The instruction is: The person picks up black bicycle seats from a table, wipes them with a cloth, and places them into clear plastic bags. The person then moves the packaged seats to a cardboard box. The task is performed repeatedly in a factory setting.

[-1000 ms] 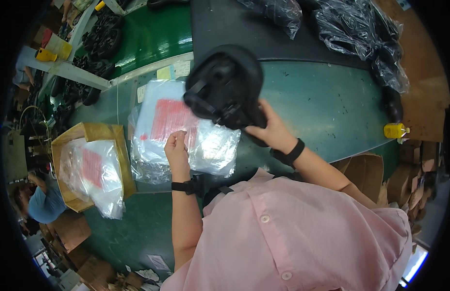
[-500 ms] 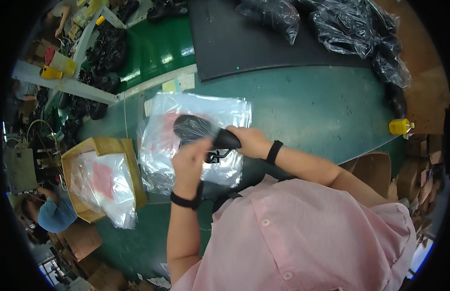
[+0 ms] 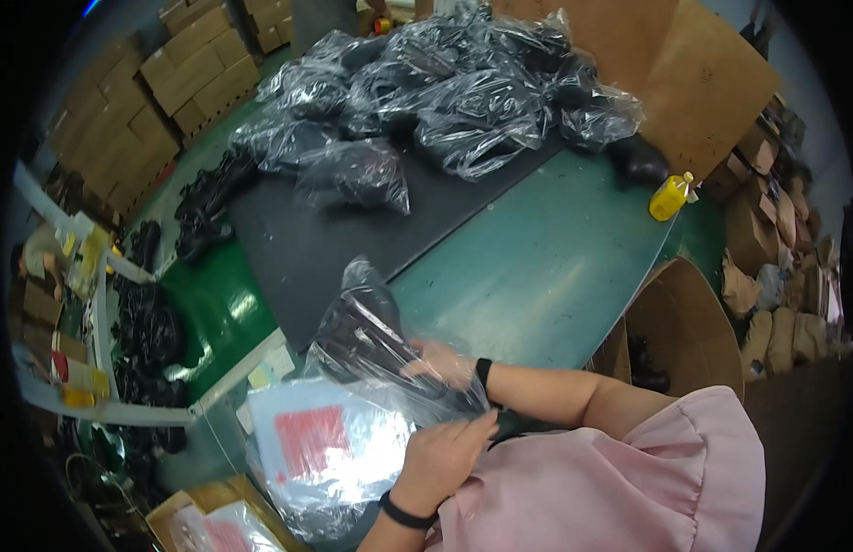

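A black bicycle saddle (image 3: 360,322) lies inside a clear plastic bag (image 3: 403,397), tilted with its broad end away from me. My right hand (image 3: 445,363) is closed around the narrow end of the saddle, with film over or around the fingers. Lower down, my left hand (image 3: 442,458) pinches the near end of the bag, fingers pressed together. Beneath them lies a stack of clear bags (image 3: 339,451) with a red printed patch. The saddle's underside is hidden.
Several bagged black saddles (image 3: 481,110) are heaped on the black mat (image 3: 279,244) at the back. A yellow bottle (image 3: 670,197) stands at the table's right edge. An open cardboard box (image 3: 693,322) is at the right, another carton (image 3: 228,497) with bags at lower left.
My view has swung toward the bagged heap. The saddle has moved away from me and its film now reaches past its narrow end. My left hand has shifted to the near end of the bag.
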Demonstrator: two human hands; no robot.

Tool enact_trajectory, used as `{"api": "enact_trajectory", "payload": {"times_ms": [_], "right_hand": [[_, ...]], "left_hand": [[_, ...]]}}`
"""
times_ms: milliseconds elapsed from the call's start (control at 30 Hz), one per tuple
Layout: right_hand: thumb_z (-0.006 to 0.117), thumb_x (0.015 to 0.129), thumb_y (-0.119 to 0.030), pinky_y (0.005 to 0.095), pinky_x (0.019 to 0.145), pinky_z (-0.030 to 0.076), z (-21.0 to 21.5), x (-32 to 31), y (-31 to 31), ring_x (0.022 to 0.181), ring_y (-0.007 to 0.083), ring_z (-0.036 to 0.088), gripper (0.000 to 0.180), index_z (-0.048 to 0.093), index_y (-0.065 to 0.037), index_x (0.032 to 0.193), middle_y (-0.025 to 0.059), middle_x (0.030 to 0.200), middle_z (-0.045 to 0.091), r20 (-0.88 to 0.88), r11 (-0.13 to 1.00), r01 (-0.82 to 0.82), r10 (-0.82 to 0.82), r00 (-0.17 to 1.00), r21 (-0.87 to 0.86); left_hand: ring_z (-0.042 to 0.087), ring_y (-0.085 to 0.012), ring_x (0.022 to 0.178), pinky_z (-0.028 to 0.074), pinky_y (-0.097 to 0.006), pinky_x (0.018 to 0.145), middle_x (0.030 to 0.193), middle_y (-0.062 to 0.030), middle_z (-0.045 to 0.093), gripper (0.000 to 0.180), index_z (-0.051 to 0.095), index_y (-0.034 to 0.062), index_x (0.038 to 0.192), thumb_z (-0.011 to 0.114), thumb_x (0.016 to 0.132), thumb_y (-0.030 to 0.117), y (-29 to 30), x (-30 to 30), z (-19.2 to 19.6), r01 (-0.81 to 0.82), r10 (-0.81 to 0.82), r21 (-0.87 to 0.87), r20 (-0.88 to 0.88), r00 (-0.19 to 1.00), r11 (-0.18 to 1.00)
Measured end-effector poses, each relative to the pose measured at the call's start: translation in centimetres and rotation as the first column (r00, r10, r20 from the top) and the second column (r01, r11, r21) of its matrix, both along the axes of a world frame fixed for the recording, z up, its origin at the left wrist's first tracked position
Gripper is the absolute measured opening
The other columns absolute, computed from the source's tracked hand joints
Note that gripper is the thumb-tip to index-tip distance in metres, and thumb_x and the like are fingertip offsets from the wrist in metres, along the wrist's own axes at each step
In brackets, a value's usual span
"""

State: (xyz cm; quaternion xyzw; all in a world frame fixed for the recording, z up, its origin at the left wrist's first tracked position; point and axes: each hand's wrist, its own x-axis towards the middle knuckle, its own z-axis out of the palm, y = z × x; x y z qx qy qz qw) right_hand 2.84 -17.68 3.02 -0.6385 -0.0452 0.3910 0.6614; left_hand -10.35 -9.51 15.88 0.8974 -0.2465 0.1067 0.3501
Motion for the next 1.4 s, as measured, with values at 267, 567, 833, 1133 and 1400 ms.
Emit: {"api": "enact_trajectory", "payload": {"times_ms": [267,567,833,1133,1400], "right_hand": [[0.066,0.087,-0.026,0.0389,0.085,0.052,13.6,27.5,-12.9,0.097,0.0248,0.062,0.034,0.057,-0.007,0.113,0.0109,0.103,0.062,0.078,0.821,0.361,-0.436,0.897,0.443],[0.060,0.088,-0.022,0.0385,0.108,0.032,0.3,29.3,5.8,0.130,0.0334,0.042,0.050,0.049,-0.002,0.132,0.0214,0.137,0.047,0.889,0.904,0.170,0.323,0.325,-0.391],[0.060,0.084,-0.048,0.0526,0.113,0.008,-8.6,18.5,12.1,0.144,0.0366,0.007,0.084,0.020,-0.013,0.150,0.0166,0.155,0.012,0.530,0.518,0.143,0.762,0.371,-0.844],[0.059,0.083,-0.046,0.0524,0.114,0.007,-8.0,18.2,13.5,0.144,0.0362,0.005,0.086,0.018,-0.012,0.150,0.0160,0.156,0.010,0.499,0.486,0.134,0.789,0.357,-0.864],[0.039,0.095,-0.055,0.0460,0.110,0.025,-6.5,17.2,12.7,0.135,0.0352,0.032,0.070,0.026,-0.010,0.147,0.0213,0.144,0.036,0.376,0.957,-0.262,0.291,0.880,-0.127]], "left_hand": [[0.064,-0.0269,0.085,0.048,-0.034,0.076,0.092,-0.0161,0.069,0.023,0.069,0.0008,0.104,0.062,0.087,0.014,18.9,-4.9,-0.8,-0.717,0.621,0.017,-0.515,0.591,0.697],[0.054,-0.0121,0.072,0.045,-0.026,0.062,0.106,-0.0045,0.060,0.049,0.057,0.0075,0.123,0.052,0.093,0.046,46.7,2.8,-12.0,-0.979,0.626,-0.203,-0.760,0.175,0.027],[0.051,-0.0391,0.113,0.052,-0.051,0.082,0.137,-0.0191,0.039,0.072,0.030,0.0025,0.139,0.050,0.091,0.053,60.1,17.1,-20.9,-0.847,0.465,-0.343,-0.876,0.131,-0.407],[0.061,-0.0299,0.086,0.058,-0.040,0.058,0.111,-0.0168,0.055,0.037,0.047,-0.0007,0.117,0.041,0.094,0.028,58.0,18.2,-22.2,-0.823,0.638,-0.475,-0.747,0.188,-0.313],[0.046,-0.0283,0.125,0.034,-0.035,0.105,0.135,-0.0175,0.047,0.045,0.039,-0.0014,0.136,0.045,0.098,0.021,34.8,3.4,-11.3,-0.581,0.537,-0.391,-0.228,0.813,0.714]]}}
